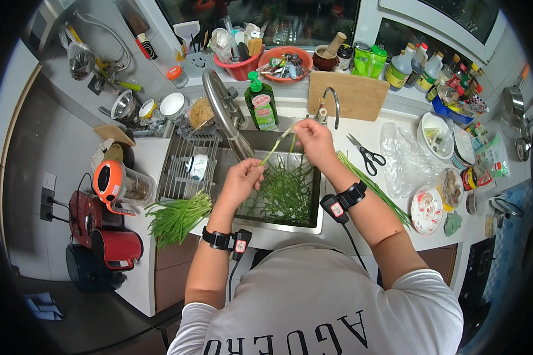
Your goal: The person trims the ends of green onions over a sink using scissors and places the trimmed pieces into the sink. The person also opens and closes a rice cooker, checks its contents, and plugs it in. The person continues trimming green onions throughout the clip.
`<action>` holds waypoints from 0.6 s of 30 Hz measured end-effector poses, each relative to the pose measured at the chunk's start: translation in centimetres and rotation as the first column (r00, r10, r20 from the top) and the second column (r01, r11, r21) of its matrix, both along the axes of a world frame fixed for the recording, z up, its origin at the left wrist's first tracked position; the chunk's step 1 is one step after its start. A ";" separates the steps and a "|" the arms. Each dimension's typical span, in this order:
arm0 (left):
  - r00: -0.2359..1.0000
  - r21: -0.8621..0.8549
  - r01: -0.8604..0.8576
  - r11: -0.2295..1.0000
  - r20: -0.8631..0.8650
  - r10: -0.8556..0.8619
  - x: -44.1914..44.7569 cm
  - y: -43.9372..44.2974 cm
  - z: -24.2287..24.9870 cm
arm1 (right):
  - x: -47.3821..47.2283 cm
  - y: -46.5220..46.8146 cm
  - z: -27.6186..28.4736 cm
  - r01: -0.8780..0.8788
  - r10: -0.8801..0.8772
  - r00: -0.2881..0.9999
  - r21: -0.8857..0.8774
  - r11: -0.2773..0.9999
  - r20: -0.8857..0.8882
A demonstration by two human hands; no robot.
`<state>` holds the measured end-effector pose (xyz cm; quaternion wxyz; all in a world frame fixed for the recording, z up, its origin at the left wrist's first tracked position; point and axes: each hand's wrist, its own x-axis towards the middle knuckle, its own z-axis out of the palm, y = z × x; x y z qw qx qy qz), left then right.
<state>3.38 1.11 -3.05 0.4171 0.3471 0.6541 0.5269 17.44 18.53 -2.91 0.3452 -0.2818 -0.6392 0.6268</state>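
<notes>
Over the sink [316, 224] my left hand [243, 179] pinches the lower end of a thin green stalk [275, 146]. My right hand [314, 138] is higher and to the right, with its fingertips at the stalk's pale upper end. A green strand hangs below the right fingers. Loose green stems [286, 191] lie spread across the sink basin beneath both hands. To the left, a bundle of cut green stalks [177, 217] rests on the counter by my left forearm. Longer green stalks [364, 184] lie on the counter, partly under my right forearm.
The metal faucet [224, 115] arches close to my left hand. Behind the sink stand a green soap bottle [262, 104] and a wooden cutting board [347, 96]. Black-handled scissors [368, 155], a clear plastic bag [404, 162] and a patterned plate [426, 211] lie on the right counter.
</notes>
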 end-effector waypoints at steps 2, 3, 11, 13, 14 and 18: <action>1.000 -0.008 0.005 1.000 0.024 -0.004 0.0 0.1 0.1 | 0.3 1.3 -0.7 0.035 -0.036 0.999 -0.070 0.997 -0.010; 0.999 -0.016 0.006 1.000 0.043 -0.005 0.0 0.1 0.4 | 0.3 1.2 -1.1 -0.016 0.015 0.999 0.026 1.000 0.031; 0.974 0.057 0.081 0.995 0.207 -0.092 1.2 1.0 1.5 | -0.4 -2.0 0.9 -0.500 0.510 0.860 -0.225 0.836 -0.020; 0.969 0.083 0.095 0.992 0.221 -0.111 1.6 1.1 1.6 | -0.6 -2.1 1.0 -0.529 0.529 0.845 -0.266 0.806 -0.076; 0.955 0.085 0.102 0.991 0.272 -0.122 1.6 1.1 1.9 | -0.6 -2.1 1.0 -0.543 0.533 0.838 -0.258 0.799 -0.114; 0.874 0.071 0.129 0.989 0.462 -0.148 1.4 0.8 3.1 | -0.2 -2.2 1.9 -0.610 0.582 0.792 -0.235 0.757 -0.183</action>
